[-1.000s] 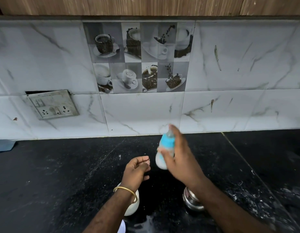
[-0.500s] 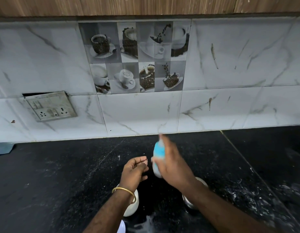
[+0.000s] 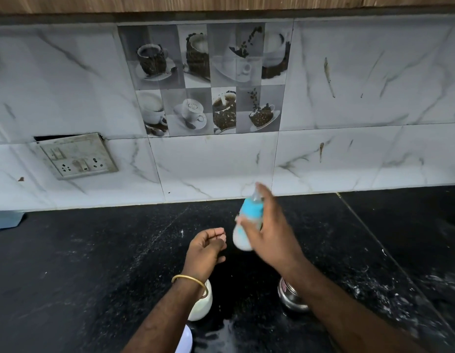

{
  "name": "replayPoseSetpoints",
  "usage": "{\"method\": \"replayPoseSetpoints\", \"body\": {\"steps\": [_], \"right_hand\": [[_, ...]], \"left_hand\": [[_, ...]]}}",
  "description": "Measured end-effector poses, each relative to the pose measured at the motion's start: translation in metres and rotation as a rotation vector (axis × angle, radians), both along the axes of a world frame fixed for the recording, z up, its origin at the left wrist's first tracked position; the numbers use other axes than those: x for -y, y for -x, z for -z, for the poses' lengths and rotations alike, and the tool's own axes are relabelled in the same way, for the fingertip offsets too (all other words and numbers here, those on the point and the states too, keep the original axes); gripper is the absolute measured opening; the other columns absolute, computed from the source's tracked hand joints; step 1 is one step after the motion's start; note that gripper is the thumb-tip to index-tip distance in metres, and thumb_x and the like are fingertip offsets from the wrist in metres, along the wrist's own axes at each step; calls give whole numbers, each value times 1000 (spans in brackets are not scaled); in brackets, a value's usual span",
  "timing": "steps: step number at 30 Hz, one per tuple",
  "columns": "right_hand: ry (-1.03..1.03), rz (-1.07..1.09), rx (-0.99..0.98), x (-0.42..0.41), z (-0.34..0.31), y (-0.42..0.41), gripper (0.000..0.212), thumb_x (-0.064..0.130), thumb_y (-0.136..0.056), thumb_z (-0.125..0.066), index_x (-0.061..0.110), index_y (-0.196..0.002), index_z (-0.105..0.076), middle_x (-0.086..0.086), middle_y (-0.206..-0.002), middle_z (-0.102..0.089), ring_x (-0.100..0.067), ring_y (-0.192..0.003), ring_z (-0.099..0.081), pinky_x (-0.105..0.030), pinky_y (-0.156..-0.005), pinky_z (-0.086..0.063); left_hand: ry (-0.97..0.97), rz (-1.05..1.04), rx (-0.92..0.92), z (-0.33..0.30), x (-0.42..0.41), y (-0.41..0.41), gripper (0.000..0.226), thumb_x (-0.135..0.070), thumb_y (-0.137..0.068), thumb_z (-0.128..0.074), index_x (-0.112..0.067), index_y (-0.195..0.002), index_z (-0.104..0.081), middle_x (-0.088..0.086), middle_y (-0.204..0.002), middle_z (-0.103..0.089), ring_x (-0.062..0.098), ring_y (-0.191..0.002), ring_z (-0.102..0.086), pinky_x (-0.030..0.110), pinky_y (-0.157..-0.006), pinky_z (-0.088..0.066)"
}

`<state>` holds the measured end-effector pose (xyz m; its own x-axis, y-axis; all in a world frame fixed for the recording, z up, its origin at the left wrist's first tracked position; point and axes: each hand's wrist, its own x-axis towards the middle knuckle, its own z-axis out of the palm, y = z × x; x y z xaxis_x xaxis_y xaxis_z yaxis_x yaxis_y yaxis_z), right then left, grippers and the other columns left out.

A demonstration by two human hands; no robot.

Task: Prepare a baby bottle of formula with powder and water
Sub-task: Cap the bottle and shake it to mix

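My right hand (image 3: 272, 233) grips a small baby bottle (image 3: 243, 239) with a blue collar and a clear teat, held upright and blurred above the black counter. White liquid fills its lower part. My left hand (image 3: 204, 250), with a gold bangle on the wrist, hovers just left of the bottle, fingers loosely curled and holding nothing. A white cup (image 3: 199, 305) stands under my left wrist. A steel container (image 3: 290, 296) sits under my right forearm, partly hidden.
The black stone counter (image 3: 94, 263) runs to a marble-tiled wall with a loose socket plate (image 3: 77, 156) at left. White powder or spills speckle the counter at right (image 3: 374, 296). A blue object (image 3: 5, 220) lies at the far left edge. A white item (image 3: 185, 338) shows at the bottom.
The bottle in my right hand dropped lower half a second ago and is now back up and slightly right, blurred by motion. My left hand has barely moved.
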<state>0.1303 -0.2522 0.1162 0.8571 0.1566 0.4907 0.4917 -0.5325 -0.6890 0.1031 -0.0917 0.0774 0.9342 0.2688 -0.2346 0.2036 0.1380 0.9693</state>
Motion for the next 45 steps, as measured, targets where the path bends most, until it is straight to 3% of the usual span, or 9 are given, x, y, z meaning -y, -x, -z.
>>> {"method": "replayPoseSetpoints", "body": {"steps": [7,12,16,21,26,31,35,40,45], "right_hand": [[337,-102,-201,7,25,-1,82,37,-90,-68,33,-154,-17,-9,-139,-50,-26,-121,-57,-34,-98,-47],[-264,71,114,5,-8,-8,81,27,-89,-72,29,-153,-24,-6,-146,-47,-15,-124,-54,-28,-102,-46],[321,-124,-166,6,29,2,83,35,-88,-70,37,-154,-19,-4,-141,-51,-16,-118,-56,-27,-95,-45],[-292,40,15,12,15,-9,82,27,-87,-74,32,-153,-24,-7,-144,-50,-19,-125,-56,-34,-103,-48],[197,-161,-255,11,44,-1,81,35,-85,-73,42,-149,-23,-2,-139,-53,-20,-120,-57,-36,-99,-49],[-473,64,18,16,7,-15,82,21,-87,-74,35,-150,-23,-12,-136,-56,-21,-116,-62,-37,-96,-54],[188,-136,-275,19,40,-6,81,31,-84,-74,42,-147,-23,-7,-136,-55,-18,-112,-60,-37,-98,-51],[-457,30,-78,22,8,-22,79,23,-88,-72,39,-148,-23,-10,-135,-55,-22,-114,-63,-38,-98,-54],[184,-130,-345,21,45,-9,82,29,-87,-71,41,-149,-19,-10,-142,-50,-19,-115,-57,-41,-101,-49]], "left_hand": [[14,2,-5,1,0,1,21,-6,-96,-57,-16,-110,-68,3,-113,-71,22,-105,-69,43,-88,-57],[17,-7,-7,3,-3,0,18,-8,-95,-58,-20,-105,-68,2,-111,-71,22,-105,-68,42,-87,-57],[-54,23,39,5,-1,4,19,-10,-94,-61,-21,-108,-67,3,-110,-71,22,-106,-67,37,-81,-56],[-59,21,52,8,-5,2,20,-10,-94,-61,-24,-107,-67,4,-114,-70,19,-105,-66,30,-74,-54],[-37,19,37,12,-4,5,22,-6,-94,-59,-25,-102,-66,3,-111,-70,22,-106,-65,30,-73,-54],[-39,18,56,10,-4,1,20,-9,-94,-60,-25,-103,-67,3,-111,-70,23,-105,-66,30,-72,-54],[-30,23,49,12,-1,2,20,-8,-94,-60,-24,-103,-67,2,-109,-70,22,-105,-66,30,-72,-54],[-37,20,68,13,-3,1,19,-9,-94,-61,-24,-104,-67,3,-110,-70,25,-107,-67,31,-73,-54],[-80,22,86,16,-1,6,19,-11,-94,-62,-23,-108,-68,3,-109,-71,26,-108,-67,29,-70,-52]]}}
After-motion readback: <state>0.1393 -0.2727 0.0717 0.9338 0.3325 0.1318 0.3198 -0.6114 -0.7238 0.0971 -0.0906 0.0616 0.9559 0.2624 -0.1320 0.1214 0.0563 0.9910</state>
